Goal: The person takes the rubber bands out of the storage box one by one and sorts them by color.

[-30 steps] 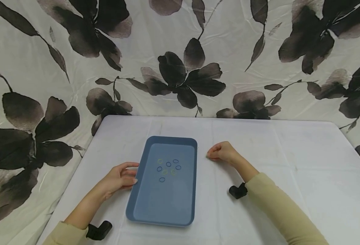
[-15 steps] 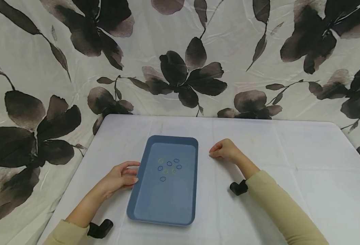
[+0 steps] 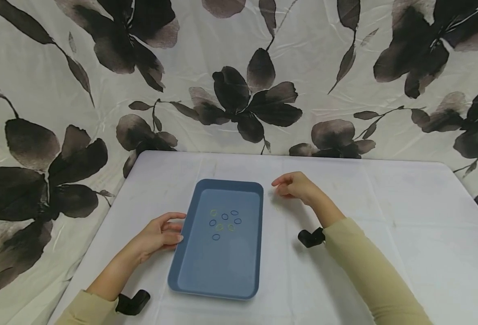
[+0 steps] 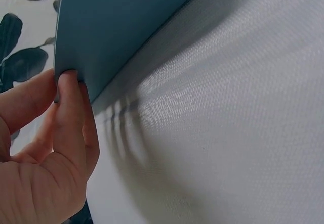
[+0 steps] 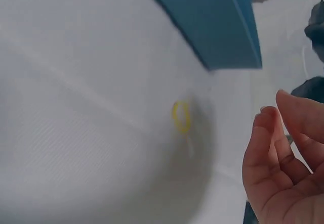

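A blue rectangular tray lies on the white table. In it are several thin dark blue rings like small rubber bands and three yellow ones. My left hand pinches the tray's left rim; the left wrist view shows fingertips against its wall. Right of the tray, my right hand hovers with loosely bent fingers and a gap beside the thumb. Below it in the right wrist view, apart from the fingers, is a blurred yellow rubber band.
The white cloth-covered table extends to the right of the tray. A flower-printed curtain hangs behind it. Black wrist devices stick out beside both forearms.
My right hand first pinched low by the table with a pale band at its fingertips, then let go and rose away from the table. The left hand and tray have stayed put.
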Action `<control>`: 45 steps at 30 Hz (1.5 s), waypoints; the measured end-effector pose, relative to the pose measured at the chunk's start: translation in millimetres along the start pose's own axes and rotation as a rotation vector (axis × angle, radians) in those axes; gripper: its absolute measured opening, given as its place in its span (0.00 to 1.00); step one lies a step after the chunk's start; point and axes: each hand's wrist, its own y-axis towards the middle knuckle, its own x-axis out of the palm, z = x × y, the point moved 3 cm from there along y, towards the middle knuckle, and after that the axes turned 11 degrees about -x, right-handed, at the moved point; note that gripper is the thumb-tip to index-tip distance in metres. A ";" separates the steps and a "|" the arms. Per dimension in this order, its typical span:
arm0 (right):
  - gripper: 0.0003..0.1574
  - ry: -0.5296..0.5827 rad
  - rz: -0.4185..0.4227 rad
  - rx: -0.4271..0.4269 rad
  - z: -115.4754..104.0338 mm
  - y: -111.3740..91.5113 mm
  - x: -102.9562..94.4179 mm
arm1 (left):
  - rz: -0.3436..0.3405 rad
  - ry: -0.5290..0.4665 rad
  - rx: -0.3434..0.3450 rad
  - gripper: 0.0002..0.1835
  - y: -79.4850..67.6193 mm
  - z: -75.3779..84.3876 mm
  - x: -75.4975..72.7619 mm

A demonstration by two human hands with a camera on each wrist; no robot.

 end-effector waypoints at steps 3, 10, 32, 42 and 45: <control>0.20 0.015 -0.013 -0.025 -11.0 3.1 7.7 | -0.001 0.002 0.004 0.36 0.1 -0.4 -0.5; 0.19 0.020 -0.017 -0.041 -24.9 13.5 28.2 | 0.001 0.004 0.018 0.37 -0.1 -1.6 -2.4; 0.14 -0.307 -0.201 -0.303 -31.6 20.5 101.9 | -0.004 -0.005 0.022 0.36 0.9 -2.4 -2.7; 0.10 -0.638 -0.146 -0.456 -22.4 17.3 115.5 | -0.003 -0.015 0.016 0.36 0.8 -3.1 -2.0; 0.10 -0.660 -0.141 -0.467 -22.3 17.5 115.6 | 0.001 -0.015 0.021 0.36 0.9 -2.4 -1.8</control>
